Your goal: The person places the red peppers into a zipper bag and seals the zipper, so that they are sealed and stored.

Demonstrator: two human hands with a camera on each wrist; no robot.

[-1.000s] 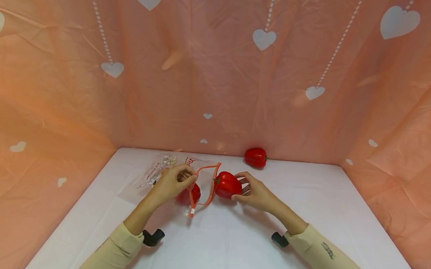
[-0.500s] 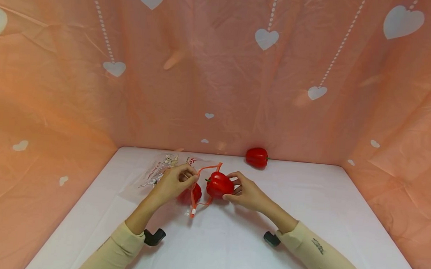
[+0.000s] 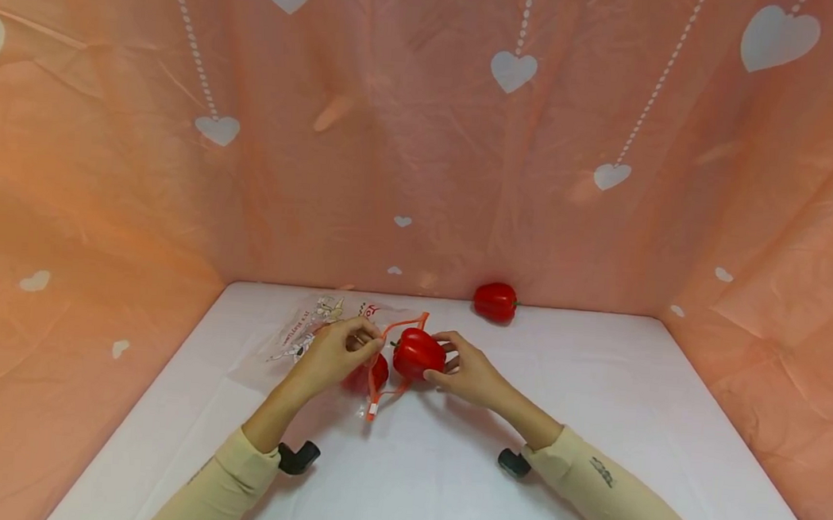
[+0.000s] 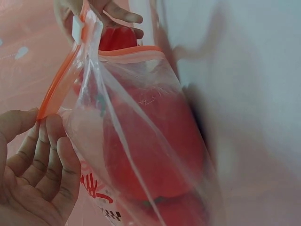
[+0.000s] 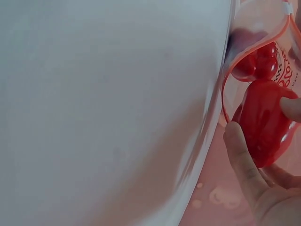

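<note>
A clear zip bag (image 4: 155,75) with an orange zip edge and white slider lies on its side, its mouth spread toward the right. My left hand (image 3: 335,354) pinches the orange edge between thumb and fingertips. Inside the bag sits a red bell pepper (image 4: 150,141), with more red behind it in the left wrist view. My right hand (image 3: 470,371) grips another red bell pepper (image 3: 419,354), also seen as the nearer pepper (image 5: 265,120) in the right wrist view. Its green-stemmed end is at the bag's mouth.
One more red bell pepper (image 3: 496,303) lies at the back of the white table (image 3: 403,482), by the orange curtain (image 3: 436,174) with white hearts. Dark wrist mounts (image 3: 298,458) hang under both sleeves.
My right hand has carried its pepper leftward, from beside the bag's opening into the mouth. The left hand has kept its pinch on the edge, nearly still.
</note>
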